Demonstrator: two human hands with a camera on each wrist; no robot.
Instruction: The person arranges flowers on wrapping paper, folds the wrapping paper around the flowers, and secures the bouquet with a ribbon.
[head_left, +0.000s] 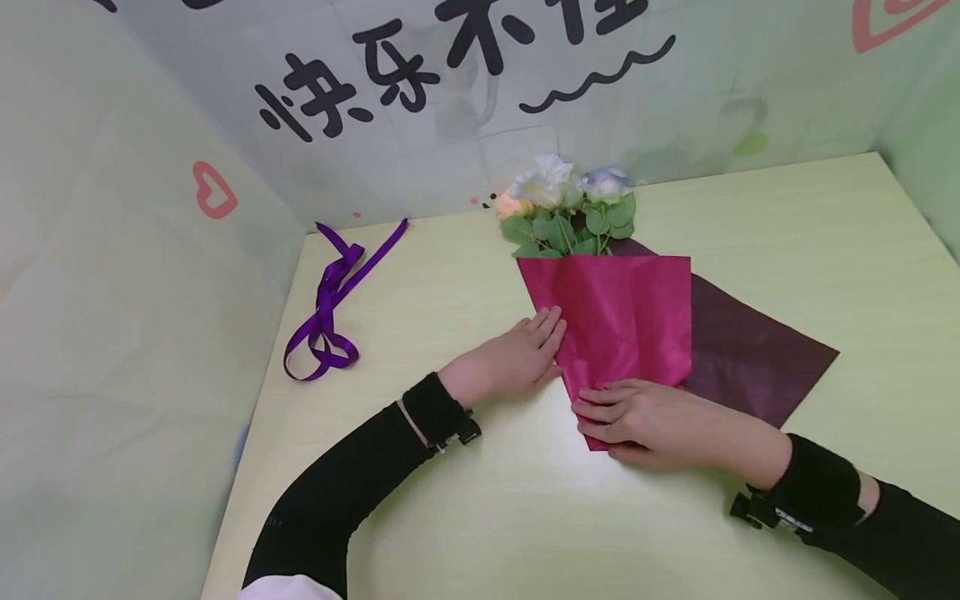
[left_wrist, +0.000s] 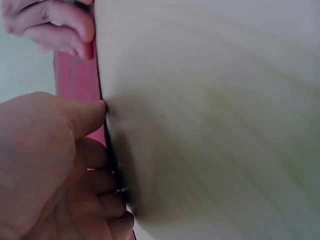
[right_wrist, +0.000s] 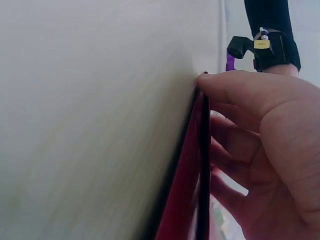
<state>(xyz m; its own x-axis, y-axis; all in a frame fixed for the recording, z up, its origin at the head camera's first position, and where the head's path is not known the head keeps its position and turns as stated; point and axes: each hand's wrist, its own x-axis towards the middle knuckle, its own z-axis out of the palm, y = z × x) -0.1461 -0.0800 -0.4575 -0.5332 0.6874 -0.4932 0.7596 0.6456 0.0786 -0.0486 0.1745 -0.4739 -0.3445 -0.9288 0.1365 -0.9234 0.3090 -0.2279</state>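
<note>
One bouquet point(head_left: 566, 225): laid toward the table's point(head_left: 787, 225) far edge, its white, pale blue and peach blooms point(head_left: 543, 183) pointed at that edge, its lower part hidden by paper.
Pink paper point(head_left: 630, 308): folded over the bouquet, its narrow end pointed at the table's near edge.
Dark paper point(head_left: 757, 358): spread flat toward the table's right edge; whether it is the pink sheet's other face cannot be told.
Left hand point(head_left: 517, 358): rested on the pink paper's left side, fingers extended, nothing clamped.
Right hand point(head_left: 660, 421): laid across the narrow end, fingers slightly apart, thumb touching the lower edge; no firm pinch is seen.
Fold in hand: judged to be the pressing down of the pink side.
Fold remaining: the dark paper would seem to need bringing across, with the narrow end kept pinned by one hand.
Purple ribbon point(head_left: 326, 308): laid loose near the table's far-left corner, probably needed only once the paper is closed.
</note>
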